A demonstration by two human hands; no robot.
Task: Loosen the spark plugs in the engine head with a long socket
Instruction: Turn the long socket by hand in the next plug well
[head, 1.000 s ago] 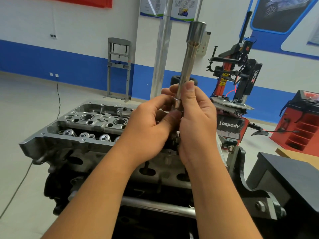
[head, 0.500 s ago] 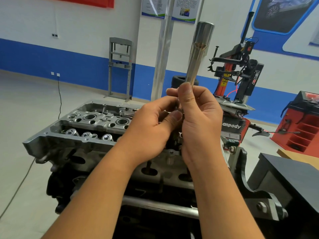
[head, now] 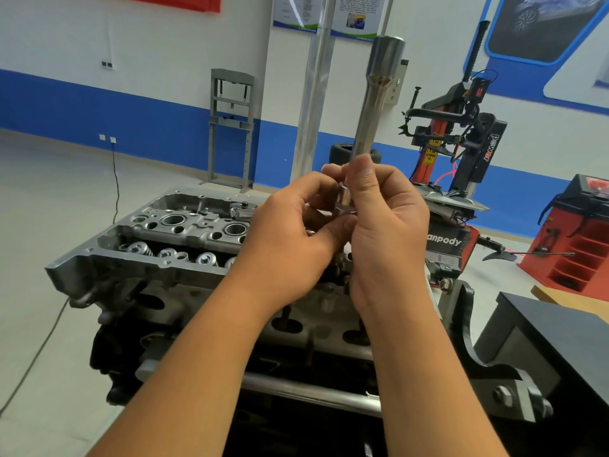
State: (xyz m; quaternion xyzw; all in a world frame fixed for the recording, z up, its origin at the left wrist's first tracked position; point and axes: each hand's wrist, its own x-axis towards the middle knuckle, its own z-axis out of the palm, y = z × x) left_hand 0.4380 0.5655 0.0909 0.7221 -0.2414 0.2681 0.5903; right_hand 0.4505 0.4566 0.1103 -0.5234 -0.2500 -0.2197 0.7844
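Note:
A long steel socket (head: 374, 103) stands nearly upright in front of me, wide end up, leaning slightly right. My right hand (head: 385, 232) grips its lower shaft with the thumb laid along it. My left hand (head: 290, 239) pinches the socket's bottom end, where a small metal piece shows between the fingers. Both hands hover above the grey engine head (head: 158, 245), which sits on a stand. Two open spark plug wells (head: 173, 220) show on its top left; the right half is hidden behind my hands.
A ratchet head (head: 242, 209) lies on the far side of the engine head. A black table (head: 560, 328) stands at the right. Behind are a tyre changer (head: 461, 140), a red wheel balancer (head: 580, 239), a grey press frame (head: 232, 127) and a steel post (head: 313, 94).
The socket's top has tipped a little to the right and the view has shifted slightly. Both hands keep their hold on the socket's lower end.

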